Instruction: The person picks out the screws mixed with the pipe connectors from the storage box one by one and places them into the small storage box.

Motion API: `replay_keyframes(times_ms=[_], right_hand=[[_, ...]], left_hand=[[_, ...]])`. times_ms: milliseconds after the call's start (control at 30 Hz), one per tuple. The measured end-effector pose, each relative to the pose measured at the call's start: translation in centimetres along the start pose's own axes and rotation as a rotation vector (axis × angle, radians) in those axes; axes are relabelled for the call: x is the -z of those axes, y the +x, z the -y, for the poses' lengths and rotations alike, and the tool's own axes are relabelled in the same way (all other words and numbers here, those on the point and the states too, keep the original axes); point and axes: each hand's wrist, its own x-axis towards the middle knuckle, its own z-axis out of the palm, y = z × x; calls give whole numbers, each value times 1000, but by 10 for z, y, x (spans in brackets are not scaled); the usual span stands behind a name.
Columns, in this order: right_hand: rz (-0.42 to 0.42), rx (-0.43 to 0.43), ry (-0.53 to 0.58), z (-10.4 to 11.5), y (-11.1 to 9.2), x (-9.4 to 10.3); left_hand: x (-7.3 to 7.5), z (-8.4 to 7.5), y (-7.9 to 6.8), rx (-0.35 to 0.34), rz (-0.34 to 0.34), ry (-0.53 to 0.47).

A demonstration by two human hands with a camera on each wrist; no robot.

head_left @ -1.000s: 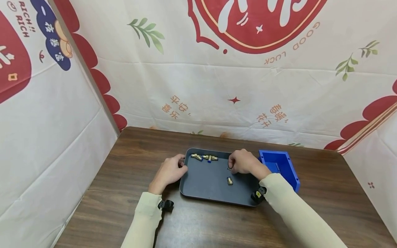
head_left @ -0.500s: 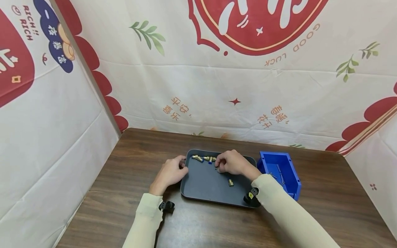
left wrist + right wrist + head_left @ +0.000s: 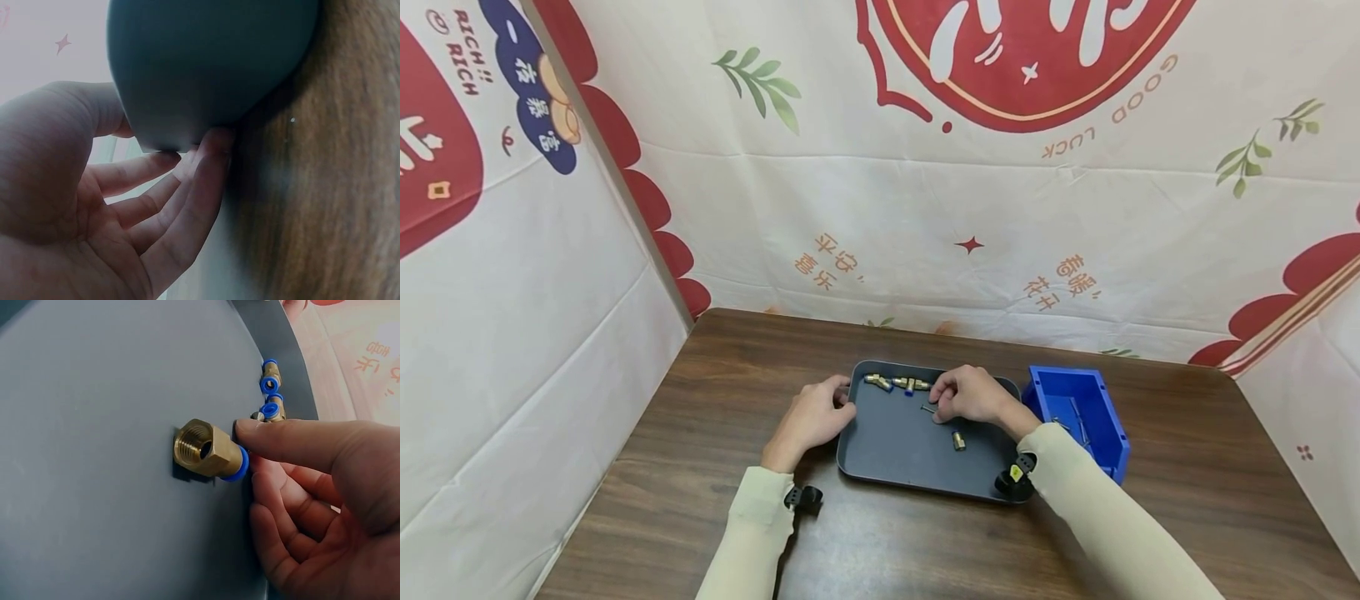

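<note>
My right hand (image 3: 972, 393) hovers over the dark grey tray (image 3: 895, 450) and pinches a small screw (image 3: 928, 408) between thumb and fingers; in the right wrist view only its round head (image 3: 257, 416) shows past the thumb. With thumb on the rim and fingers curled at the outer side, my left hand (image 3: 808, 421) grips the tray's left edge, as the left wrist view (image 3: 131, 206) also shows. A brass fitting with a blue collar (image 3: 209, 450) lies in the tray below the right hand. Two more brass fittings (image 3: 877, 382) (image 3: 912, 385) lie along the tray's far side.
A blue bin (image 3: 1093, 400) stands right of the tray, with several thin screws (image 3: 1080, 421) inside. The wooden table (image 3: 760, 350) ends at a white printed cloth (image 3: 925, 200) behind. Another cloth wall (image 3: 535, 350) rises on the left.
My right hand has moved left across the tray from nearer the bin, then slightly back right, with the screw now showing more at its fingertips. The left hand stays on the tray's edge.
</note>
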Motion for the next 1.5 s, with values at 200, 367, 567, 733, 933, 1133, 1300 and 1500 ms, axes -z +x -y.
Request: replay_keyframes(times_ms=[200, 367, 567, 733, 933, 1133, 1300, 1500], right_hand=[[-7, -38, 44, -1, -1, 0], [-16, -49, 70, -1, -1, -2], [-9, -42, 78, 1, 0, -4], [-6, -32, 60, 1, -1, -5], [15, -13, 53, 1, -1, -3], [37, 15, 80, -1, 0, -1], [39, 22, 87, -2, 0, 2], [34, 20, 115, 1, 0, 3]], left_hand=[[0, -1, 1, -2, 2, 6], [1, -1, 1, -8, -2, 7], [1, -1, 1, -3, 0, 8], [0, 0, 0, -6, -1, 9], [0, 1, 0, -7, -5, 1], [0, 0, 1, -2, 1, 0], [0, -1, 0, -1, 4, -2], [0, -1, 0, -7, 5, 1]])
